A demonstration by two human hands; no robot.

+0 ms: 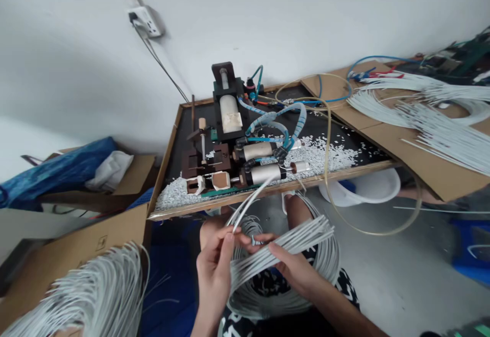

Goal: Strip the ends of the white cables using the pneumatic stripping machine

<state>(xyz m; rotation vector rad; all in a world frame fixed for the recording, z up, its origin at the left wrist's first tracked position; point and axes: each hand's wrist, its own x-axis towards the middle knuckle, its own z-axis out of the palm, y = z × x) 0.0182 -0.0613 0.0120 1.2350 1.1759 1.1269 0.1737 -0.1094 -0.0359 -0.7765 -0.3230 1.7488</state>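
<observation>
My left hand (215, 265) pinches a few white cables (248, 203) near their ends, which rise towards the pneumatic wire-stripping machine (233, 145) on the black-topped table (168, 148). My right hand (293, 270) is closed round a bundle of white cables (302, 237) lying across my lap, its fingertips meeting the left hand at bare wire ends (255, 240). The bundle loops in a coil (325, 260) over my knees.
White insulation scraps (329, 155) litter the table around the machine. A clear hose (328, 173) hangs off the front edge. More white cables lie on cardboard (429, 117) at right and in a box (103, 286) at lower left. A white bucket (367, 186) sits under the table.
</observation>
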